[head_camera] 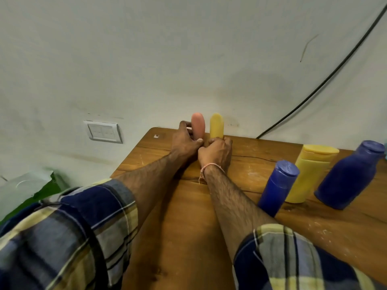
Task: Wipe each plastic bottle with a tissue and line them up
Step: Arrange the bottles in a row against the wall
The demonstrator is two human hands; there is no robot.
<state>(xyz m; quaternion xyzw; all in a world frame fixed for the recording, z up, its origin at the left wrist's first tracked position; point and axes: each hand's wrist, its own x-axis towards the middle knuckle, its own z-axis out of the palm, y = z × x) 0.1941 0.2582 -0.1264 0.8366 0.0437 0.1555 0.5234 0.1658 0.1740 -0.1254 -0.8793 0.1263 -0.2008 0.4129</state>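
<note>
A pink bottle [198, 124] and a small yellow bottle [216, 125] stand upright side by side at the table's far edge, against the wall. My left hand [184, 141] wraps around the base of the pink bottle. My right hand [216, 152] is closed around the base of the small yellow bottle, touching my left hand. No tissue shows; anything inside the fists is hidden. At the right stand a blue bottle [277, 188], a larger yellow bottle [312, 170] and a dark blue bottle [351, 174].
The wooden table [188, 216] has its left edge running diagonally; white dust marks it at the right. A wall switch plate [103, 131] sits left of the table. A black cable [326, 78] runs down the wall to the table's back. A green and white bag [27, 191] lies at the left.
</note>
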